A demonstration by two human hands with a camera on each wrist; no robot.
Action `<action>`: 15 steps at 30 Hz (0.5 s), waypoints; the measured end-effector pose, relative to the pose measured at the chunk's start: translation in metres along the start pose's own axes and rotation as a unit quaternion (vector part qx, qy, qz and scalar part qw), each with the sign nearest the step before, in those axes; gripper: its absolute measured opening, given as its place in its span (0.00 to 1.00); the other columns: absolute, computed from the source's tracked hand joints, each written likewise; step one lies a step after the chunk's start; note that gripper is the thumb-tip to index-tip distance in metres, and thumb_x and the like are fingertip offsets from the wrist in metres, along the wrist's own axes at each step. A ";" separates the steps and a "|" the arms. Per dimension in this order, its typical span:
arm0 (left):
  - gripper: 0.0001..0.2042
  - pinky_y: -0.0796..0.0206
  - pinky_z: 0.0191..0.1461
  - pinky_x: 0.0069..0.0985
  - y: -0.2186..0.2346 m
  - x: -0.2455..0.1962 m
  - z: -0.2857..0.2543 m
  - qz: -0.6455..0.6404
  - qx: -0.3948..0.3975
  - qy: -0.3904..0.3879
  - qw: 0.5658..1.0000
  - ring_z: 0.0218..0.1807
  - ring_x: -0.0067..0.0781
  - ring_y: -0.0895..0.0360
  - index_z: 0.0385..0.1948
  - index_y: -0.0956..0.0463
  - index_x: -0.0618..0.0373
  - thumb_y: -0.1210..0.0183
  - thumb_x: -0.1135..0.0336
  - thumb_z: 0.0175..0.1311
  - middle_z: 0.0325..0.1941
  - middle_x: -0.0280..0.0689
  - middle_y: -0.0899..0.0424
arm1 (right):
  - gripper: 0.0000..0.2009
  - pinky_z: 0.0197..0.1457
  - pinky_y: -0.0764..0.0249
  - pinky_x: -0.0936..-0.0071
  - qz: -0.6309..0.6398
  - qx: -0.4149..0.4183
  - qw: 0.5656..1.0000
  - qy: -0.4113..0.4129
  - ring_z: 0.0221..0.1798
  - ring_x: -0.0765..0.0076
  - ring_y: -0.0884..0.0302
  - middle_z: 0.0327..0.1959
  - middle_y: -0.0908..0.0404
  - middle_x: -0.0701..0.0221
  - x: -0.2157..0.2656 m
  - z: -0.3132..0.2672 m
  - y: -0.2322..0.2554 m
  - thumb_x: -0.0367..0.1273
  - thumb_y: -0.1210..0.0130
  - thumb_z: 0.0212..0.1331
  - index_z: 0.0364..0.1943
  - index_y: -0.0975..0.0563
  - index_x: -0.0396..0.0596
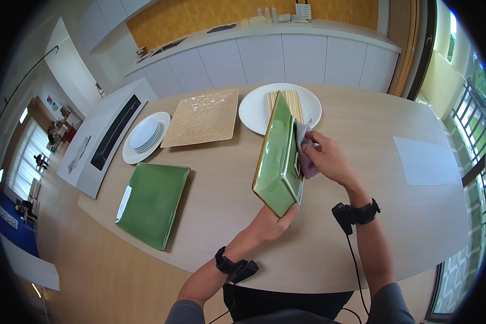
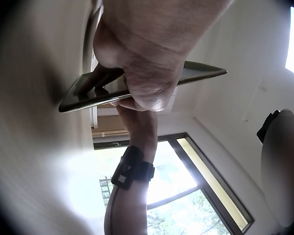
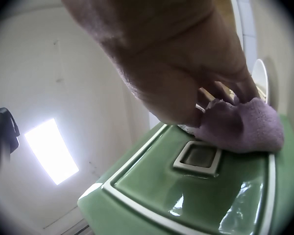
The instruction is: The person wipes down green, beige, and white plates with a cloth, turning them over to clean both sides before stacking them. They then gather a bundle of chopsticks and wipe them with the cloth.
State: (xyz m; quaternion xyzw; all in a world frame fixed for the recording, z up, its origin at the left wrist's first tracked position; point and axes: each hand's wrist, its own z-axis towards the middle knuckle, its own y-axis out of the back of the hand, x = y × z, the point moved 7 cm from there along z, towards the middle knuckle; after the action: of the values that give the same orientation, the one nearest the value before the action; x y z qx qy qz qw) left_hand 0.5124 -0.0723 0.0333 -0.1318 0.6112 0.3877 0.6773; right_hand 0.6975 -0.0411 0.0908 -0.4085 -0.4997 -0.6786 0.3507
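Note:
A green rectangular plate is held up on a steep tilt over the table by my left hand, which grips its near lower corner. My right hand holds a purple and grey cloth against the plate's underside. In the right wrist view the cloth lies bunched under the fingertips, close to a small raised square on the glazed green underside. The left wrist view shows the left hand pinching the plate's rim, with the thumb side toward the camera.
A second green plate lies at left. Behind it stand a beige patterned square plate and a white plate bearing stacked small dishes. A white plate with wooden sticks sits behind the held plate. A translucent sheet lies at right.

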 end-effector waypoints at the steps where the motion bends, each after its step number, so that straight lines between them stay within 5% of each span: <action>1: 0.08 0.31 0.48 0.31 0.000 0.001 0.000 0.004 0.008 0.004 1.000 0.41 0.33 0.25 0.45 0.24 0.64 0.47 0.69 0.71 0.38 0.38 0.21 | 0.20 0.49 0.22 0.65 -0.037 -0.004 0.999 0.010 0.44 0.59 0.17 0.44 0.17 0.55 -0.001 0.001 0.001 0.32 0.48 0.66 0.58 0.28 0.35; 2: 0.09 0.31 0.48 0.32 -0.001 0.001 0.000 0.009 0.016 0.008 1.000 0.41 0.34 0.25 0.45 0.24 0.64 0.47 0.69 0.71 0.38 0.38 0.21 | 0.19 0.46 0.22 0.67 -0.074 -0.007 0.997 0.020 0.43 0.66 0.17 0.42 0.16 0.58 -0.002 0.001 0.002 0.32 0.48 0.66 0.56 0.27 0.33; 15: 0.11 0.31 0.53 0.32 0.000 0.001 0.001 0.012 0.007 -0.011 1.000 0.46 0.36 0.23 0.49 0.24 0.65 0.46 0.70 0.71 0.44 0.41 0.19 | 0.14 0.40 0.25 0.69 -0.103 0.095 0.989 -0.050 0.33 0.69 0.23 0.31 0.18 0.63 0.001 -0.009 -0.001 0.32 0.45 0.55 0.37 0.22 0.30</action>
State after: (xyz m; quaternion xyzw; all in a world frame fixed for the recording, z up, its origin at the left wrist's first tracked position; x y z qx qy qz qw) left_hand 0.5129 -0.0717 0.0329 -0.1159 0.6080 0.3931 0.6800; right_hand 0.6941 -0.0498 0.0899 -0.3527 -0.6184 -0.6393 0.2908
